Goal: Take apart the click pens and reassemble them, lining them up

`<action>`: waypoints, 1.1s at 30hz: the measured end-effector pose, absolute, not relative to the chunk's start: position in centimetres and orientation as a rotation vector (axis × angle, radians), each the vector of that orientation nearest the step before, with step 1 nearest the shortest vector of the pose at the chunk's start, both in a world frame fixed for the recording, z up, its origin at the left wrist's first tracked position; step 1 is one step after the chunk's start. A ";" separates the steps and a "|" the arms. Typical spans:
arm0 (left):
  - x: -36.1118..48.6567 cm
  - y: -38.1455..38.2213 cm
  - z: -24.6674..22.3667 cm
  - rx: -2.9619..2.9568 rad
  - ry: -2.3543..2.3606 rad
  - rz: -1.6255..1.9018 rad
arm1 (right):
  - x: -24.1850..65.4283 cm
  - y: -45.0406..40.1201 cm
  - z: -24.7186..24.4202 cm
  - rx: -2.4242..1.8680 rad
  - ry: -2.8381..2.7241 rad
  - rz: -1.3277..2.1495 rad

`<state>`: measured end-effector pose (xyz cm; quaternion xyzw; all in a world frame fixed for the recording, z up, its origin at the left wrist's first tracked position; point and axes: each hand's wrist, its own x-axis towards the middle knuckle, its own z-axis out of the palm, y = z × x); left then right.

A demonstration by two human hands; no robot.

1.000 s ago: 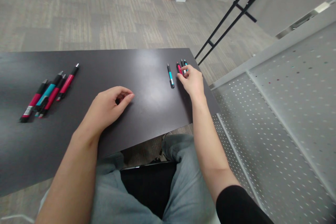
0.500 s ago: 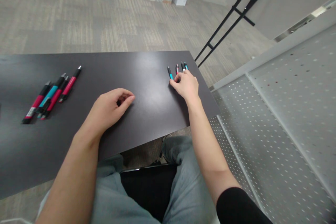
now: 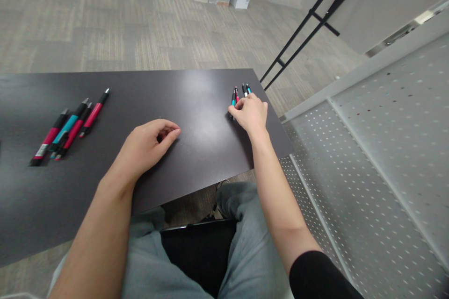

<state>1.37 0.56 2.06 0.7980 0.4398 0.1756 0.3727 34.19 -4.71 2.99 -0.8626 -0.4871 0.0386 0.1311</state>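
My right hand [image 3: 250, 113] is at the right end of the dark table [image 3: 206, 149], its thumb and fingers closed on a blue and black pen [image 3: 233, 98]. Beside that pen are a red pen [image 3: 236, 95], a black and white pen [image 3: 244, 89] and another blue pen [image 3: 249, 88], their lower parts hidden by my hand. My left hand [image 3: 152, 142] rests on the table, fingers curled and thumb close to the fingertips, with nothing visible in it. Several red and blue pens [image 3: 66, 128] lie in a loose group at the left, one red pen [image 3: 94, 114] at its right side.
A perforated grey panel [image 3: 379, 149] stands along the table's right side. Black metal bars [image 3: 298, 39] rise behind the far right corner. A black object [image 3: 199, 252] lies between my legs below the table's near edge.
The blue and black pen at my right hand has shifted right and turned more upright in view, now close beside the red pen. My right hand has moved slightly right. My left hand is still.
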 end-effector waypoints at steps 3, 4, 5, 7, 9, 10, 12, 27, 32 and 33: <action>1.3 0.5 2.0 2.047 1.127 0.451 | 34.4 -4.7 2.9 -2.499 -1.414 0.109; 1.2 0.5 2.0 2.049 1.125 0.450 | 34.4 -4.7 2.9 -2.495 -1.418 0.107; 1.2 0.5 1.9 2.051 1.122 0.451 | 34.4 -4.7 2.9 -2.495 -1.419 0.109; 1.0 0.6 1.8 2.052 1.118 0.451 | 34.1 -4.8 3.1 -2.508 -1.422 0.128; 0.9 0.6 1.7 2.053 1.119 0.454 | 33.6 -4.9 3.3 -2.537 -1.435 0.158; 0.9 0.6 1.7 2.053 1.122 0.453 | 33.3 -4.9 3.5 -2.553 -1.449 0.170; 0.9 0.7 1.7 2.055 1.128 0.446 | 32.6 -4.9 3.8 -2.574 -1.489 0.182; 1.0 0.5 2.3 2.042 1.140 0.433 | 43.4 -8.4 2.9 -2.575 -0.918 0.125; 0.9 0.5 2.5 2.032 1.119 0.401 | 44.0 -8.2 1.2 -2.522 -0.948 0.168; 0.9 0.5 2.4 2.034 1.116 0.399 | 44.0 -8.1 1.1 -2.491 -0.969 0.170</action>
